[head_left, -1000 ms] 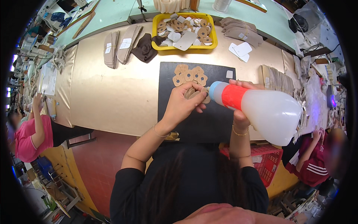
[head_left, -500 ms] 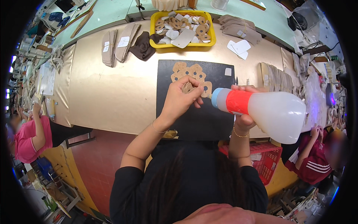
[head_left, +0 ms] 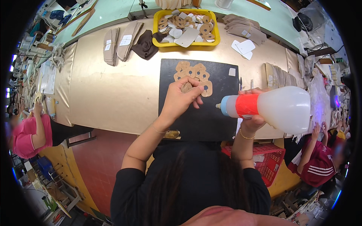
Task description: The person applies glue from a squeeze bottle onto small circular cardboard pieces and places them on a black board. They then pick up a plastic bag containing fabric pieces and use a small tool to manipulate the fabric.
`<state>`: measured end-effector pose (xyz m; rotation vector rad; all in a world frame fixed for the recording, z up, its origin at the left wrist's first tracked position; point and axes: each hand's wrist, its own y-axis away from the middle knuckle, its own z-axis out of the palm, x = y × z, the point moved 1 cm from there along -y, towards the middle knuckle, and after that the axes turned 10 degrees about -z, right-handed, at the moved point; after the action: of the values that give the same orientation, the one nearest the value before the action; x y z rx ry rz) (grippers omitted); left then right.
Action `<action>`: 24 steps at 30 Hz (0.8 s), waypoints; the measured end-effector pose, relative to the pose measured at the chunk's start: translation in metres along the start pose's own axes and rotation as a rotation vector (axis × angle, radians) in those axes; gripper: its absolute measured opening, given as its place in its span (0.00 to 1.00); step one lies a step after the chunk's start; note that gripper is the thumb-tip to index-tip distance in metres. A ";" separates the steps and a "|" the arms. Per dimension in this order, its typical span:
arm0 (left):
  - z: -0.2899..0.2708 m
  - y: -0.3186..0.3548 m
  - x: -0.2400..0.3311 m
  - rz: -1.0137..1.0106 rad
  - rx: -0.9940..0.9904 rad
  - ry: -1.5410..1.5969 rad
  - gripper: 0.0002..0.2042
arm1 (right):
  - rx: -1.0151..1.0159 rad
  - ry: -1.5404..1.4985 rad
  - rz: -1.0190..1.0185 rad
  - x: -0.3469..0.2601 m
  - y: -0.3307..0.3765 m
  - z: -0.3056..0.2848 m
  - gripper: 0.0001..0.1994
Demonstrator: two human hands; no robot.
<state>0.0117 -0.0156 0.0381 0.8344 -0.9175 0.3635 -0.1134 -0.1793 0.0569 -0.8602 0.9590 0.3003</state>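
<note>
My left hand is closed round a small stack of tan cut-out pieces above a black board. At its fingertips is one flat tan piece with a keyhole-shaped opening; whether the fingers still touch it I cannot tell. Several similar tan pieces lie grouped on the board just beyond the hand. My right hand grips a translucent squeeze bottle of whitish liquid, with a red band and a light blue cap. The bottle lies sideways in the air, its nozzle pointing left, apart from the pieces.
A yellow tray of tan and white pieces stands beyond the board. Beside it lie a dark cloth, bundled strips and white cards. A red crate sits below the table's edge. People work at both sides.
The bottle has drawn back to the right, and its nozzle now shows clear of the tan piece. My left hand stays nearly in place, the piece at its fingertips slightly lower left.
</note>
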 end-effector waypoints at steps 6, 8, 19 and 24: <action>-0.041 -0.035 -0.013 0.021 0.188 -0.109 0.08 | 0.075 0.021 -0.010 0.004 0.003 -0.017 0.44; -0.054 -0.048 -0.017 0.025 0.250 -0.131 0.09 | 0.071 0.038 0.003 0.003 0.005 -0.017 0.44; -0.079 -0.033 -0.004 -0.031 0.053 0.398 0.16 | 0.087 0.062 0.009 -0.001 -0.003 -0.014 0.44; -0.046 -0.017 0.001 0.032 -0.036 0.237 0.17 | 0.092 -0.008 -0.022 -0.001 -0.011 -0.001 0.44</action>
<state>0.0482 0.0088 0.0152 0.7269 -0.7155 0.4614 -0.1082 -0.1872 0.0633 -0.7848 0.9481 0.2385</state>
